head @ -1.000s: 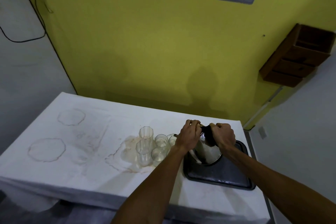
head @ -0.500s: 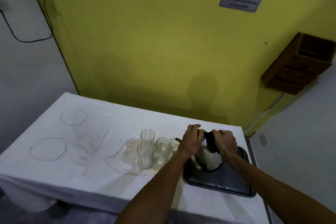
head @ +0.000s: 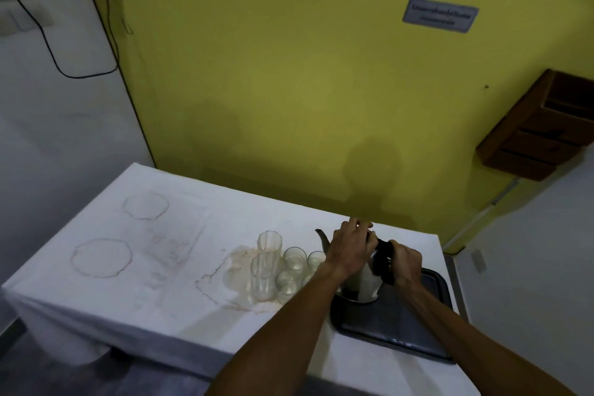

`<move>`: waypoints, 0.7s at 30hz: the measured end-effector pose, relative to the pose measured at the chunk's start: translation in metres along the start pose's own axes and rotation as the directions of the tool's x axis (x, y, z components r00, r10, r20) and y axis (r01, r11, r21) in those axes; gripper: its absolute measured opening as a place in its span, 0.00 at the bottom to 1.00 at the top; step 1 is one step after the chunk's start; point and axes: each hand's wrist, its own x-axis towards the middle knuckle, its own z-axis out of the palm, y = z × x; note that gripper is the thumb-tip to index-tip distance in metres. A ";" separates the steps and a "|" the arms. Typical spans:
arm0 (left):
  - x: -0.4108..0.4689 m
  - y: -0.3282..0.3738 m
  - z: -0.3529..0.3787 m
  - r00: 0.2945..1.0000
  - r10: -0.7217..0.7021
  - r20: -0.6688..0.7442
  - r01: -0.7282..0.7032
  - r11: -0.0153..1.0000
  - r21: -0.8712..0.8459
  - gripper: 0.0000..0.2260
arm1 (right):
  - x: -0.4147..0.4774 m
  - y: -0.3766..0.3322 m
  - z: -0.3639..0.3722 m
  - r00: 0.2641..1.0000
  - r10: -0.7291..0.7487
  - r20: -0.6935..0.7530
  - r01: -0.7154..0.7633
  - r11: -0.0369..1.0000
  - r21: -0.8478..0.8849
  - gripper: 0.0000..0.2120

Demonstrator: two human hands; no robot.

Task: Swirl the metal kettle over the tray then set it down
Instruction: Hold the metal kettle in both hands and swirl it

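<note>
The shiny metal kettle [head: 364,284] is over the far left corner of the dark tray [head: 414,328], its thin spout pointing left and up. Whether its base touches the tray I cannot tell. My left hand [head: 352,249] presses down on the kettle's top, covering the lid. My right hand [head: 406,264] is closed around the black handle on the kettle's right side. Both forearms reach in from the bottom of the head view.
Several clear glasses [head: 291,267], two of them tall, stand just left of the kettle on the stained white tablecloth [head: 154,267]. The tray lies near the table's right edge. A yellow wall rises behind, with a wooden rack [head: 543,125] at right.
The kettle has gone from tilted, with its bottom facing me, to nearly upright, spout now visible at left. Both hands kept their grip. The camera view shifted so the table sits lower right.
</note>
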 end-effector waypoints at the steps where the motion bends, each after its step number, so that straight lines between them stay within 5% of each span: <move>1: 0.001 0.000 -0.003 1.000 0.026 -0.009 -0.025 0.999 0.027 0.14 | -0.001 -0.003 0.001 1.000 -0.001 -0.002 0.001 1.000 0.013 0.11; 6: 0.005 0.003 -0.025 0.992 0.119 -0.038 -0.112 0.982 0.155 0.26 | -0.001 -0.019 0.007 0.999 -0.041 0.008 0.041 0.999 0.032 0.11; 21: 0.004 -0.016 -0.054 0.950 0.133 -0.282 -0.083 0.980 0.183 0.17 | -0.002 -0.060 0.035 0.993 -0.121 0.000 0.120 0.981 -0.156 0.16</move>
